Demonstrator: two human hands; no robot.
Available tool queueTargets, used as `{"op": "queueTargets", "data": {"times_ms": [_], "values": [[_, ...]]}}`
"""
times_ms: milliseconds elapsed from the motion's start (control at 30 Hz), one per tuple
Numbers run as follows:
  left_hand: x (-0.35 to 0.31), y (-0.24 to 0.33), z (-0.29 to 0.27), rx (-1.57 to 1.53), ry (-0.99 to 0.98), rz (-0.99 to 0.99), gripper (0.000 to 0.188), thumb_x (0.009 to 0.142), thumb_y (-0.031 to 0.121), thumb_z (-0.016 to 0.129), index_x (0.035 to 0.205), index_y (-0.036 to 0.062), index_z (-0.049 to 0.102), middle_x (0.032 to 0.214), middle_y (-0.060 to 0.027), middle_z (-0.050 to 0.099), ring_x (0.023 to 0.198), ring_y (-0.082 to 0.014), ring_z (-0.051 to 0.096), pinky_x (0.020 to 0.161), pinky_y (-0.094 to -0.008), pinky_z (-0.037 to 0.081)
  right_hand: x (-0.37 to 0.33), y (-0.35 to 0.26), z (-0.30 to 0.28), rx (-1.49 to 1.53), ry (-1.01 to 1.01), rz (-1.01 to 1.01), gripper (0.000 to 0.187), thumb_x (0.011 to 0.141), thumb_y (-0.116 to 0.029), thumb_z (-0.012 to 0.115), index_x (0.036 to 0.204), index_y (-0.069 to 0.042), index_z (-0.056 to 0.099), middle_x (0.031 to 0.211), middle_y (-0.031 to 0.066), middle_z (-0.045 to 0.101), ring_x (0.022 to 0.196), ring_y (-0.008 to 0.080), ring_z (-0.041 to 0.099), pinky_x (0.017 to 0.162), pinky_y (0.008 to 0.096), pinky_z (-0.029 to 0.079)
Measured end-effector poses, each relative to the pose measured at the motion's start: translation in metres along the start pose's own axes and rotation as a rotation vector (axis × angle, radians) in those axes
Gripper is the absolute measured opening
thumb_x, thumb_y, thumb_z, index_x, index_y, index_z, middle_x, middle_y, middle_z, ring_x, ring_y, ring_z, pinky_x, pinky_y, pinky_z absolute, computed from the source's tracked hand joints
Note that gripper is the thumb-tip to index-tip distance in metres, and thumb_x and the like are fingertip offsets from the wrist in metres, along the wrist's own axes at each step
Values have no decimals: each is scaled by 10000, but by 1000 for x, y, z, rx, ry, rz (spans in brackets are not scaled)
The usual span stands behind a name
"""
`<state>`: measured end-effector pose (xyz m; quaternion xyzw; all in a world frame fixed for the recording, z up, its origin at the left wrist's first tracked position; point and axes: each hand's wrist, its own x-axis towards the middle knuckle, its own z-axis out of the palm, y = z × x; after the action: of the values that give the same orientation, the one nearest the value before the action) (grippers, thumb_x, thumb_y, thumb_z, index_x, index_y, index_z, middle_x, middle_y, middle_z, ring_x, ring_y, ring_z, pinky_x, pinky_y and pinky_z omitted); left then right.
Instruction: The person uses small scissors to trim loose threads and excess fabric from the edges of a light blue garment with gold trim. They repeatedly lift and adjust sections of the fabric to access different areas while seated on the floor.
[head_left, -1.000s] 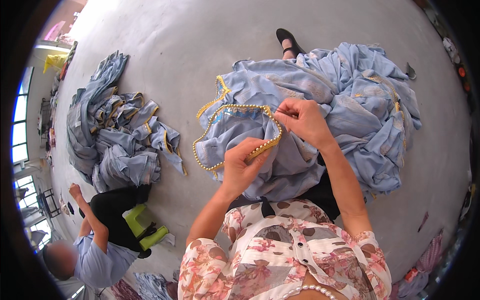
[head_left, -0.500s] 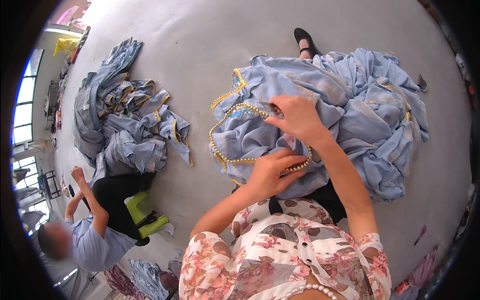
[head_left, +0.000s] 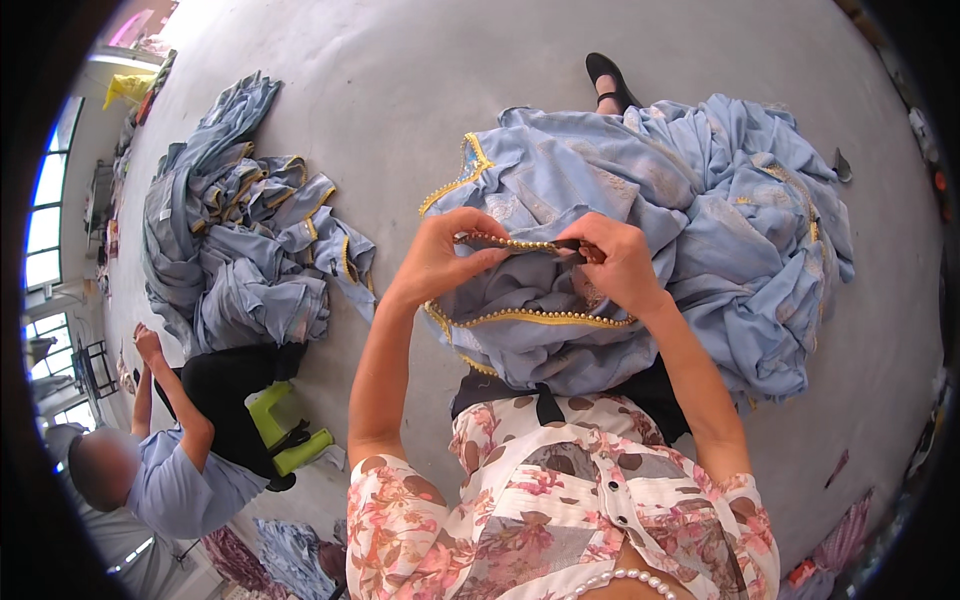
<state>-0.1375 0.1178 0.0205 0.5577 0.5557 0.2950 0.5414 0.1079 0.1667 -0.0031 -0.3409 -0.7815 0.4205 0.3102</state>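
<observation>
A light blue cloth garment (head_left: 590,160) lies bunched over my lap and the floor, edged with yellow trim and gold beads. My left hand (head_left: 448,262) pinches the beaded edge (head_left: 520,244) at its left end. Opposite it, my right hand (head_left: 618,262) grips the same edge, with fingers curled; something small and dark shows at its fingertips, too hidden to name. The edge is stretched nearly straight between both hands. Below them, the other side of the beaded opening (head_left: 540,317) hangs in a shallow curve.
Another heap of blue cloth with yellow trim (head_left: 260,240) lies on the grey floor (head_left: 400,70) to the left. Beside it a person (head_left: 185,470) sits on a green stool (head_left: 290,440). My black shoe (head_left: 608,80) sticks out beyond the garment. More cloth (head_left: 295,555) is piled at lower left.
My left hand has moved up and left from the lower side of the beaded opening to its upper edge. My right hand has come slightly lower, and the edge is now drawn taut between them.
</observation>
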Motion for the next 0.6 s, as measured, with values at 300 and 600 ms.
{"op": "queueTargets", "data": {"times_ms": [300, 600], "values": [[-5, 7, 7, -451, -48, -236, 238, 803, 5, 699, 1038, -1, 661, 872, 19, 644, 794, -45, 573, 738, -184, 460, 6, 3, -2, 223, 25, 295, 207, 780, -78, 733, 942, -7, 625, 766, 57, 653, 645, 83, 597, 570, 238, 467], [-11, 8, 5, -610, -41, -222, 196, 841, 85, 694, 1018, 2, 679, 885, 17, 647, 805, -39, 563, 746, -181, 449, 12, -41, -9, -321, 77, -277, 312, 807, -236, 677, 1008, -29, 558, 822, 82, 581, 686, 250, 582, 596, 354, 468]]}}
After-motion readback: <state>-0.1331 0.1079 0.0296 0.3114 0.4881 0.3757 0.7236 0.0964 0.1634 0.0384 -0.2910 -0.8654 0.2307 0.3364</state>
